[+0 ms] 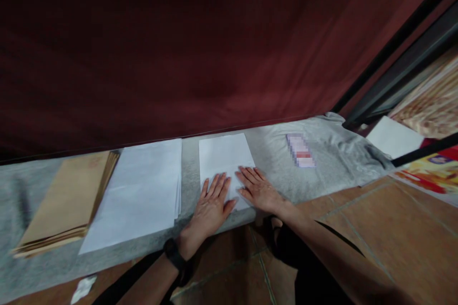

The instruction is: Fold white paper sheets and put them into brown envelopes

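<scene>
A white sheet of paper lies on the grey cloth in front of me; whether it is folded or single I cannot tell. My left hand rests flat on its near left part, fingers stretched out, with a dark band on the wrist. On the near right part lies my right hand, palm down and fingers extended. To the left is a stack of larger white paper sheets, slightly fanned at the right edge. Beyond that, at the far left, sits a pile of brown paper envelopes.
Grey cloth covers the low surface, backed by a dark red curtain. A blurred-out phone-like object lies to the right. Black bars and a colourful printed box stand further right. A crumpled white scrap lies on the tiled floor.
</scene>
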`<state>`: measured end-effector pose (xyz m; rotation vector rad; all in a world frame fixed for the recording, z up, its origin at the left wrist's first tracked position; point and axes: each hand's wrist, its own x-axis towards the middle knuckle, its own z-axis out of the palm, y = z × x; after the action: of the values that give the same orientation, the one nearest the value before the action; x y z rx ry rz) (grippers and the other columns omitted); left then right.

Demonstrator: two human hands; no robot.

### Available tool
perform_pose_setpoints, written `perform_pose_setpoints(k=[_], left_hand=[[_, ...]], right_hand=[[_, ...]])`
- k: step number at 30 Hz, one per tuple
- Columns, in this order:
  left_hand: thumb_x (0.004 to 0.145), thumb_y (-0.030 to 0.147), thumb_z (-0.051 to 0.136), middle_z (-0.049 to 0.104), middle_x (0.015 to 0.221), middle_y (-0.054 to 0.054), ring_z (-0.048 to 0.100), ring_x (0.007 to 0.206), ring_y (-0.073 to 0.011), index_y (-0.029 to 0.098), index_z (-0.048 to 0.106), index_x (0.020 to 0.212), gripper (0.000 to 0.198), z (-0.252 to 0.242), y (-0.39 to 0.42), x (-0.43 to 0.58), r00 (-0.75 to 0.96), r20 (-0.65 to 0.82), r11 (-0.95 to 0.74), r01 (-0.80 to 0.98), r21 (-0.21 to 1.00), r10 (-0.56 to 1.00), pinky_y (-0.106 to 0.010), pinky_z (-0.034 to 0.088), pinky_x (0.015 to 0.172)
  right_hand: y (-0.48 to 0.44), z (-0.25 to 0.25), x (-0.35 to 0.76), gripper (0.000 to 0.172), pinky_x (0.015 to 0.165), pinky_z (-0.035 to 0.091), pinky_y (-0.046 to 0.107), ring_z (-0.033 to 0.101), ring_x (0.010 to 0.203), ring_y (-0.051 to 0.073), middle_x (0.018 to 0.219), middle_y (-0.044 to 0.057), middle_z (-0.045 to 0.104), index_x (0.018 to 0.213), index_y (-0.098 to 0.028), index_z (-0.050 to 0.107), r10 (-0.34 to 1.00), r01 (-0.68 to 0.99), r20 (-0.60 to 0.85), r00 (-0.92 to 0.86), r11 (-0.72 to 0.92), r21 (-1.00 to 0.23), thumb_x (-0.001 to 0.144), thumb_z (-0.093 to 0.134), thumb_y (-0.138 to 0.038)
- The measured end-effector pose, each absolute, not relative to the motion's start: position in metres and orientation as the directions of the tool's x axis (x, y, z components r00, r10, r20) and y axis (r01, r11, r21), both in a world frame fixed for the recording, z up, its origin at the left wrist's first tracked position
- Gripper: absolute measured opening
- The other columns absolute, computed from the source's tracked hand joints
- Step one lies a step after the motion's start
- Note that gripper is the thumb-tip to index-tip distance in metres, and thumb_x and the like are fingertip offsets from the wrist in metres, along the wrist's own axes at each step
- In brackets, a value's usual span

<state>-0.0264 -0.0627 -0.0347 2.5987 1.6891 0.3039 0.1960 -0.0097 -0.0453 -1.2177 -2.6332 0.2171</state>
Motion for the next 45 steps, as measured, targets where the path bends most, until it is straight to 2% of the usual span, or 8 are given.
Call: perform_pose_setpoints(k=[6, 13, 18, 21, 23, 30, 39, 45], left_hand=[[0.095, 0.066, 0.046, 0.031, 0.165, -0.016, 0.023, 0.155, -0.0331, 0.015, 0.034, 0.157, 0.081, -0.037, -0.066, -0.029, 0.39, 0.135, -0.409, 0.898, 0.161, 0.911, -0.059, 0.012, 0.125], [0.091, 0.07, 0.051, 0.029, 0.166, -0.015, 0.021, 0.155, -0.033, 0.02, 0.031, 0.158, 0.086, -0.033, -0.062, -0.035, 0.435, 0.114, -0.45, 0.865, 0.221, 0.893, -0.06, 0.017, 0.124], [0.102, 0.03, 0.041, 0.034, 0.165, -0.008, 0.032, 0.152, -0.0241, 0.024, 0.035, 0.158, 0.056, -0.034, -0.046, -0.076, 0.354, 0.148, -0.38, 0.892, 0.244, 0.924, -0.047, 0.035, 0.121], [0.089, 0.0, 0.037, 0.041, 0.161, -0.006, 0.037, 0.149, -0.0215, 0.024, 0.048, 0.151, 0.068, -0.032, -0.041, -0.102, 0.382, 0.095, -0.394, 0.896, 0.205, 0.919, -0.044, 0.038, 0.121], [0.081, -0.007, 0.036, 0.043, 0.16, -0.001, 0.037, 0.149, -0.0183, 0.027, 0.051, 0.149, 0.077, -0.026, -0.041, -0.111, 0.449, 0.04, -0.446, 0.868, 0.22, 0.893, -0.042, 0.037, 0.122], [0.076, 0.002, 0.053, 0.034, 0.163, 0.006, 0.03, 0.153, -0.02, 0.039, 0.049, 0.148, 0.081, -0.002, -0.045, -0.114, 0.534, -0.08, -0.465, 0.792, 0.395, 0.842, -0.042, 0.039, 0.12], [0.079, 0.02, 0.067, 0.024, 0.167, 0.003, 0.026, 0.154, -0.0277, 0.043, 0.041, 0.152, 0.08, 0.008, -0.04, -0.123, 0.578, -0.213, -0.465, 0.784, 0.411, 0.788, -0.047, 0.041, 0.117], [0.076, 0.02, 0.069, 0.029, 0.166, 0.001, 0.029, 0.153, -0.0272, 0.039, 0.044, 0.151, 0.081, -0.008, -0.041, -0.126, 0.535, -0.177, -0.387, 0.767, 0.512, 0.826, -0.048, 0.041, 0.116]], right_hand=[[-0.009, -0.041, 0.2, 0.063, 0.126, 0.021, 0.051, 0.024, 0.154, 0.026, 0.166, 0.01, 0.029, 0.159, -0.021, 0.032, 0.766, 0.724, 0.106, -0.634, 0.636, -0.268, 0.103, 0.048, -0.045], [-0.002, -0.03, 0.209, 0.069, 0.126, 0.021, 0.049, 0.023, 0.155, 0.023, 0.167, 0.008, 0.028, 0.16, -0.025, 0.03, 0.724, 0.661, 0.071, -0.686, 0.661, -0.354, 0.101, 0.052, -0.053], [0.016, -0.028, 0.235, 0.055, 0.121, 0.037, 0.041, 0.048, 0.142, 0.018, 0.156, 0.005, 0.049, 0.158, -0.026, 0.036, 0.775, 0.689, 0.113, -0.622, 0.61, -0.39, 0.103, 0.038, -0.019], [0.022, -0.027, 0.249, 0.063, 0.122, 0.037, 0.04, 0.049, 0.141, 0.017, 0.155, 0.005, 0.05, 0.155, -0.024, 0.042, 0.754, 0.685, 0.11, -0.647, 0.639, -0.349, 0.095, 0.037, -0.005], [0.023, -0.025, 0.254, 0.067, 0.123, 0.036, 0.041, 0.047, 0.142, 0.017, 0.157, 0.003, 0.047, 0.154, -0.027, 0.043, 0.715, 0.653, 0.093, -0.693, 0.677, -0.34, 0.092, 0.04, -0.003], [0.019, -0.016, 0.255, 0.079, 0.125, 0.03, 0.041, 0.041, 0.146, 0.016, 0.159, -0.002, 0.044, 0.154, -0.033, 0.042, 0.693, 0.614, 0.041, -0.719, 0.662, -0.43, 0.081, 0.046, -0.003], [0.029, -0.023, 0.264, 0.073, 0.126, 0.024, 0.045, 0.022, 0.154, 0.018, 0.166, -0.004, 0.027, 0.15, -0.039, 0.045, 0.665, 0.612, -0.114, -0.738, 0.589, -0.527, 0.086, 0.056, -0.006], [0.034, -0.028, 0.255, 0.057, 0.122, 0.034, 0.041, 0.039, 0.148, 0.019, 0.158, 0.004, 0.046, 0.142, -0.03, 0.059, 0.731, 0.603, 0.031, -0.681, 0.585, -0.542, 0.088, 0.065, -0.012]])
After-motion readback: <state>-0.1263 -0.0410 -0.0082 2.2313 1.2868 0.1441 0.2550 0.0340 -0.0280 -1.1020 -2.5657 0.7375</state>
